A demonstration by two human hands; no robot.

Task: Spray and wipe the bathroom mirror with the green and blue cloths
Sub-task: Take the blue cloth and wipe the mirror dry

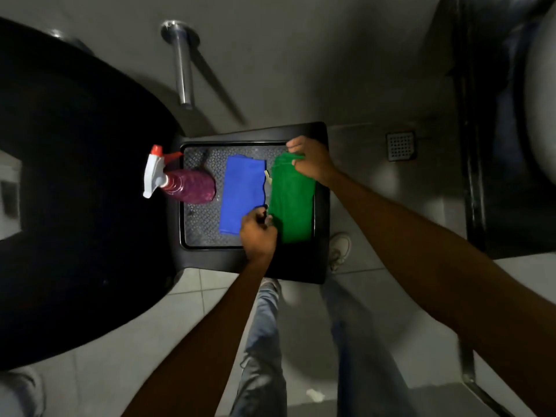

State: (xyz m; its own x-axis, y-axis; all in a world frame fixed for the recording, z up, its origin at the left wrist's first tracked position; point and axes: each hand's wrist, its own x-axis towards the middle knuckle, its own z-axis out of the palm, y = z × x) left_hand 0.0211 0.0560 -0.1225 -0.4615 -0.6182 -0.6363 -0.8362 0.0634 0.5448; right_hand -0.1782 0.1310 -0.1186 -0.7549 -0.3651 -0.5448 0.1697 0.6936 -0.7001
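Observation:
A folded green cloth (pixel 291 200) lies on the right side of a black stool top (pixel 320 260). My right hand (pixel 313 165) pinches its far corner. My left hand (pixel 258 234) grips its near left edge. A folded blue cloth (pixel 240 191) lies flat just left of the green one, partly under my left hand. A spray bottle (pixel 183 183) with purple liquid and a white-and-red trigger head stands at the stool's left edge. The mirror is not in view.
A large black basin (pixel 75 191) fills the left side, touching the stool. A chrome pipe (pixel 183 64) sticks out of the wall above. A floor drain (pixel 401 145) sits at the right. My legs and a shoe (pixel 341 246) stand on grey tiles below.

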